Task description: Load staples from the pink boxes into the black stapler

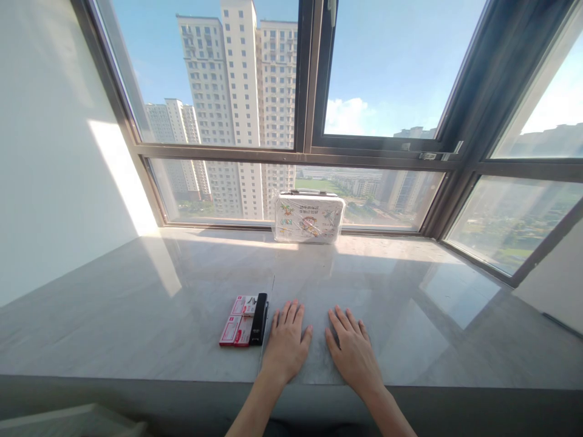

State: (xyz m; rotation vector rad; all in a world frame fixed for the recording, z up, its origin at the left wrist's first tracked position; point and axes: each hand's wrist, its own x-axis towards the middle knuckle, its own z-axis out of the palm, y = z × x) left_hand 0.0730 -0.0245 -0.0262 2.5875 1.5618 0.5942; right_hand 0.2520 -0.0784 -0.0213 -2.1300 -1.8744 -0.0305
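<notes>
My left hand (286, 343) lies flat on the grey stone window ledge (136, 315), palm down, fingers stretched out and holding nothing. Beside it, a small gap apart, my right hand (353, 349) rests flat the same way, also open. Just left of my left hand sits a black stapler (259, 318), lying lengthwise. Two small red and white boxes (237, 321) lie against the stapler's left side. Neither hand touches the stapler or the boxes.
A white carry case (308, 218) with colourful pictures stands upright at the back of the ledge against the window glass (218, 91). A white wall (50, 152) bounds the left side. The ledge's front edge runs just under my wrists.
</notes>
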